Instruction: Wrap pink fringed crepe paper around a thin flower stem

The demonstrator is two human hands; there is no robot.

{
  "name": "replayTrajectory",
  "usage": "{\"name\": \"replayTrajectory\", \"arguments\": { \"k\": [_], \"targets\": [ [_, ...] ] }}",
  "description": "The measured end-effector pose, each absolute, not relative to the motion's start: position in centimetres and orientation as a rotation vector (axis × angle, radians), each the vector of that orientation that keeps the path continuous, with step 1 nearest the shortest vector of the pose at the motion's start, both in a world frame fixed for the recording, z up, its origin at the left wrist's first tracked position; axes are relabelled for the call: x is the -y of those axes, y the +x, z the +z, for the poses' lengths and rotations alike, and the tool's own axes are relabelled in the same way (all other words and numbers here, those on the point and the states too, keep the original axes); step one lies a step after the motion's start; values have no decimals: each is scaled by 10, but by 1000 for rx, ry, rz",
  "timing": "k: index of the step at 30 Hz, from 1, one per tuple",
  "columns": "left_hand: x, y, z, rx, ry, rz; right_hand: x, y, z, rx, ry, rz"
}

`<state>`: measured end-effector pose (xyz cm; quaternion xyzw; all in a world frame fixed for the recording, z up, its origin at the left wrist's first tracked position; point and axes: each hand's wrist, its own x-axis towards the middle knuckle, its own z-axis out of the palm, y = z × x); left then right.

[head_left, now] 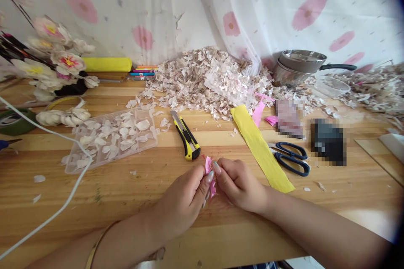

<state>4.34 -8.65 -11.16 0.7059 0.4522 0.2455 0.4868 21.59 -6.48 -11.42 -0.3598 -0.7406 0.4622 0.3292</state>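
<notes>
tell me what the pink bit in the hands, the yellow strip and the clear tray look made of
The pink piece, pinched between the left hand and right hand, looks like thin crepe or tissue paper: matte, crumpled edges. The yellow strip seems to be crepe paper too, matte and finely wrinkled. The clear tray looks like thin glossy plastic, see-through with moulded compartments.

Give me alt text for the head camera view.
Two hands, left and right, pinch a small pink paper piece over a wooden table. Nearby lie a yellow utility knife, yellow paper strip, scissors and petal tray.
</notes>
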Motion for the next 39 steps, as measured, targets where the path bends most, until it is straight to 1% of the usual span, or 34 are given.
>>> {"name": "replayTrajectory", "arguments": {
  "k": [3,10,14,19,23,28,39],
  "targets": [
    [87,43,-112,-1090,1721,593,64,218,-112,1948,-909,1250],
    [85,43,-112,-1103,1662,667,61,222,-119,2017,-850,1193],
    [85,44,-114,-1098,1676,660,61,220,-121,2060,-874,1098],
    [86,44,-113,-1098,1704,643,62,218,-118,2036,-930,1086],
    [86,44,-113,-1110,1721,625,64,215,-117,1978,-990,1159],
    [86,44,-113,-1135,1755,575,65,216,-116,1856,-959,1366],
    [83,43,-115,-1097,1688,606,63,221,-127,1917,-875,1250]
  ]
}}
